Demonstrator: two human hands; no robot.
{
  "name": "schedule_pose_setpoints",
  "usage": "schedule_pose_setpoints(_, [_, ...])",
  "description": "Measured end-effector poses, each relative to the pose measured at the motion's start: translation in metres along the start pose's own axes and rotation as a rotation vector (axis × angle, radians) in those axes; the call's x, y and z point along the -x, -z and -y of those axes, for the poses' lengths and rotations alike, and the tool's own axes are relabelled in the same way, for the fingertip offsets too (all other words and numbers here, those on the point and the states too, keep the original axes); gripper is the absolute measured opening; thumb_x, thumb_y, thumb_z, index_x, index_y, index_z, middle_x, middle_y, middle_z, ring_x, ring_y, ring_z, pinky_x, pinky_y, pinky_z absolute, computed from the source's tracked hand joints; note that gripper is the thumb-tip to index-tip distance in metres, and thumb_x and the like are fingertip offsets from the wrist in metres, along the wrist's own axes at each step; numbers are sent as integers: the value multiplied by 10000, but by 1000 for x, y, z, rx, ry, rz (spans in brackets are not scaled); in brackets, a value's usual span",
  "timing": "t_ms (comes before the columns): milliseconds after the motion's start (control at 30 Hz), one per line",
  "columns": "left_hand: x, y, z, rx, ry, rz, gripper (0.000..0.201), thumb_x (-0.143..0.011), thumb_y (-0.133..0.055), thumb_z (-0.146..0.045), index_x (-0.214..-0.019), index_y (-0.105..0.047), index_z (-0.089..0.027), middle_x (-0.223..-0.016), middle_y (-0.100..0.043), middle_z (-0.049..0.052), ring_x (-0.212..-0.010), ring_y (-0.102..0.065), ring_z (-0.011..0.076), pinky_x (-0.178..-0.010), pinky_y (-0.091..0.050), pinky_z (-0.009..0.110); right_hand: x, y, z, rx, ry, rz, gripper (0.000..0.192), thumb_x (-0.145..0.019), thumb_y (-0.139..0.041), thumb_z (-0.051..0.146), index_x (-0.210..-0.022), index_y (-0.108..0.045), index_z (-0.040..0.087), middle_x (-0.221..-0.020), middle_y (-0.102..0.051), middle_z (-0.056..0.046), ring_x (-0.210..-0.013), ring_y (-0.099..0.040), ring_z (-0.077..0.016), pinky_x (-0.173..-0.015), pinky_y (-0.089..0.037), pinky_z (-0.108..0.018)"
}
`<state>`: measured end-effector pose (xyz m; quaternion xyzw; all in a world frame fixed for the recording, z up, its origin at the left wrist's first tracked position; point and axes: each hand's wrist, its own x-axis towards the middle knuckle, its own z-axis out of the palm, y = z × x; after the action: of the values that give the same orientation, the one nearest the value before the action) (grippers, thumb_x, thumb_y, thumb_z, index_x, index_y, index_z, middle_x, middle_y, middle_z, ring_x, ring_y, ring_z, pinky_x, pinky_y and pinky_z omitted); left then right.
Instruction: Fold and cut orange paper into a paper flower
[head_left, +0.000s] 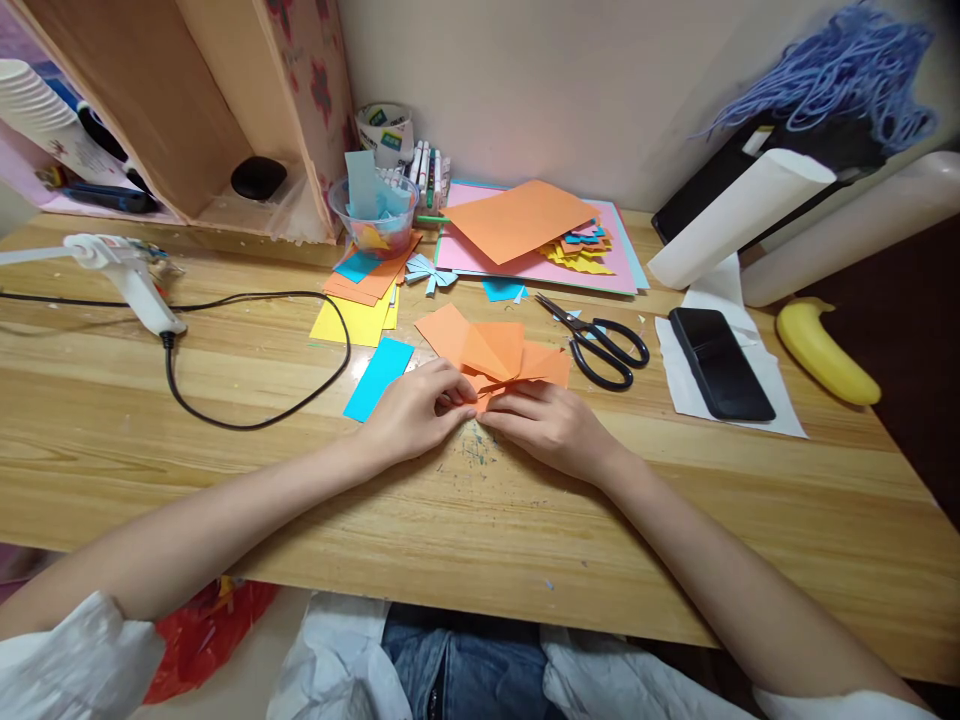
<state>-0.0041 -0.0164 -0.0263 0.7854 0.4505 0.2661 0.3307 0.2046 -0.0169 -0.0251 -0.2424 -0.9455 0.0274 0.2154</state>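
Two hands, left hand point(412, 408) and right hand point(551, 425), fingers pinching one folded orange paper point(495, 355), beside one scissors point(600, 342)

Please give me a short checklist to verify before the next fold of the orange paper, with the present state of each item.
1. Both hands on the folded orange paper: left hand and right hand pinch its near edge: ok.
2. Paper lies on the table: ok.
3. Scissors apart from the hands: ok.
4. Glue gun and its cord apart from the paper: ok.
5. Crease sharpness: cannot tell.
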Motion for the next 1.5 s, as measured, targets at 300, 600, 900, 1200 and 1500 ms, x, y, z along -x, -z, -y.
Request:
schedule_pose_setpoints(300, [-2,4,-1,97,47,56,52,-758,-619,-179,-807,-619,-163,-817,-587,19,-707,-579,106,-626,-495,232,-2,14,2,69,-49,108,268,-877,-434,143,-716,-646,182,-747,-651,-57,-773,-565,-173,-628,-425,-283])
schedule_pose_setpoints(600, [-5,13,3,252,113,166,233,-718,-552,-1,-897,-609,-140,-900,-639,54,-824,-623,121,-793,-526,303,-2,21,-2,141,-3,116,262,-847,-441,118,-687,-642,170,-689,-659,-55,-696,-559,-178,-596,-422,-288])
schedule_pose_setpoints(900, [-5,19,3,277,121,240,349,-703,-491,57,-974,-597,-136,-1042,-640,91,-923,-624,134,-856,-516,319,7,12,-5,193,31,39,252,-861,-452,138,-713,-652,175,-751,-678,-45,-668,-566,-159,-579,-406,-280])
schedule_pose_setpoints(1200, [-6,19,5,360,151,258,319,-713,-487,26,-975,-588,-124,-1054,-624,96,-962,-610,153,-906,-488,355,-11,7,16,-1,-64,159,317,-936,-325,176,-1054,-619,189,-868,-645,-67,-804,-548,-191,-702,-403,-319])
schedule_pose_setpoints(1500, [-9,19,6,390,188,243,278,-734,-458,17,-937,-596,-113,-993,-634,81,-892,-613,131,-860,-494,334,-21,9,24,-259,-342,162,276,-925,-372,288,-973,-622,182,-802,-585,-57,-773,-508,-187,-700,-381,-318])
